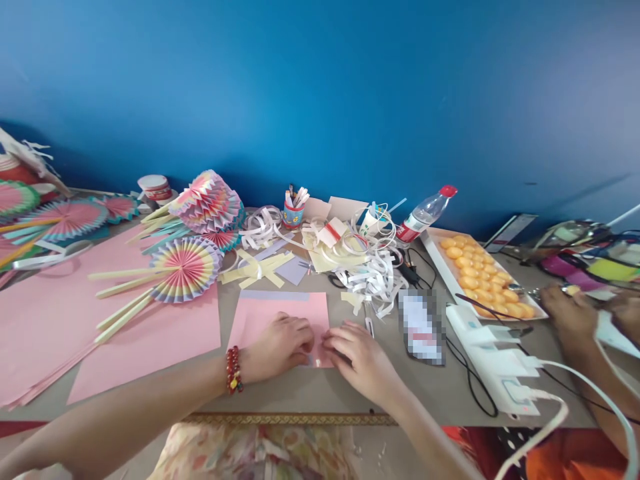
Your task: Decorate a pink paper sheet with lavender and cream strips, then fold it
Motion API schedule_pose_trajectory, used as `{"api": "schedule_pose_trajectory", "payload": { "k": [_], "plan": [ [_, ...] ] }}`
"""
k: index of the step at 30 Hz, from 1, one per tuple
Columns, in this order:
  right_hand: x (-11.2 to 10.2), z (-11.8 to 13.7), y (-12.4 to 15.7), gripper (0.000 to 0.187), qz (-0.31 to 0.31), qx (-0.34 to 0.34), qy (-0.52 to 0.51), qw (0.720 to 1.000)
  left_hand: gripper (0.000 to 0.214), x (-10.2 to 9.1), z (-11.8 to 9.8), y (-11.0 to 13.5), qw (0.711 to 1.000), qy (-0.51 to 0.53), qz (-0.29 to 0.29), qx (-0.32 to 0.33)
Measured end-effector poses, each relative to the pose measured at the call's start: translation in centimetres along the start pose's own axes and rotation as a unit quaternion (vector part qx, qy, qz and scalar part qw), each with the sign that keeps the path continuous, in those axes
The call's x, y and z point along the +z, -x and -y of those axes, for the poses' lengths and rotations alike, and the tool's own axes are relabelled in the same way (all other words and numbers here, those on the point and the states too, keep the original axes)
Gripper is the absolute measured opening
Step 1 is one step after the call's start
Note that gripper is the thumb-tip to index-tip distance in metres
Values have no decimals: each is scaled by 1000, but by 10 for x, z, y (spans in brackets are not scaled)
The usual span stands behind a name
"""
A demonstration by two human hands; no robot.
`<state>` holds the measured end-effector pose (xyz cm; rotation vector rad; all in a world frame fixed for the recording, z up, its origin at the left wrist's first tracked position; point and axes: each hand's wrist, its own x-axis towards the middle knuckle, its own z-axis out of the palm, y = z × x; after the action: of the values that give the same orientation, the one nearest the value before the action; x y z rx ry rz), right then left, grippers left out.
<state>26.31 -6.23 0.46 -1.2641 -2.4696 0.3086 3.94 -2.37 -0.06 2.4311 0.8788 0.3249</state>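
Observation:
A pink paper sheet (280,312) lies in front of me on the grey table (435,393). My left hand (281,345), with a red bead bracelet at the wrist, rests on the sheet's near edge with its fingers curled and pinched on the paper. My right hand (356,355) sits right beside it at the sheet's near right corner, fingertips pressed together on the same edge. The two hands almost touch. What the fingertips pinch is partly hidden.
Large pink sheets (150,340) and rainbow paper fans (186,268) lie left. White paper strips (373,277), a pen cup (293,213), a bottle (425,215), a tray of orange pieces (483,275), a phone (421,328) and a power strip (493,360) lie right. Another person's hand (567,312) works at far right.

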Motion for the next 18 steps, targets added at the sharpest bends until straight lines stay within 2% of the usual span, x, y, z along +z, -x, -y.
{"api": "schedule_pose_trajectory", "payload": {
  "k": [8, 12, 18],
  "plan": [
    [1, 1, -1, 21, 0, -2, 5, 1000, 6, 10, -2, -1, 999, -18, -20, -21],
    [-1, 0, -2, 19, 2, -7, -11, 1000, 8, 9, -3, 0, 1000, -11, -22, -12],
    [-33, -20, -19, 19, -40, 6, -31, 999, 9, 8, -5, 2, 999, -13, -27, -23]
  ]
}}
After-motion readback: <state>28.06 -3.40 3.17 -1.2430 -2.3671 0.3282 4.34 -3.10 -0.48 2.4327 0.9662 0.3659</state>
